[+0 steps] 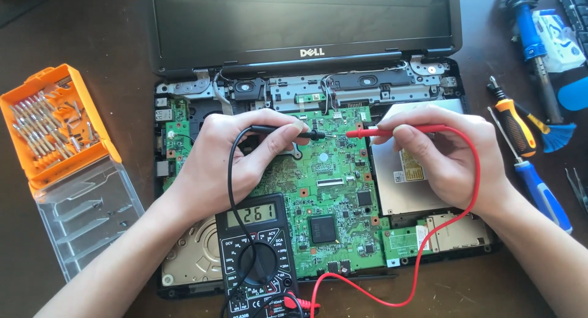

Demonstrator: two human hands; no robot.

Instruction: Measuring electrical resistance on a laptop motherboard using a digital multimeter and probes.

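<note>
Head view looks straight down on a dark desk [92, 24] with an opened laptop [306, 24] on it, its keyboard cover off and the green circuit board [331, 183] bare. Right of the board I see the silver disc drive [398, 189], and at the lower left corner the round metal hard drive [190, 257]. A black multimeter [257, 257] lies on the laptop's front edge, its display lit with digits. On the left of the desk sits an orange bit case [55, 122] with its clear lid [86, 214] folded open. Along the right edge lie a blue soldering iron [533, 42], an orange-handled screwdriver [517, 128] and a blue-handled screwdriver [542, 192].

My left hand [226, 159] is closed in a pinch around the black probe [288, 131], tip down on the board's upper middle. My right hand [441, 153] pinches the red probe [380, 132] the same way, its tip just beside the black one. Black and red leads loop back to the meter.
</note>
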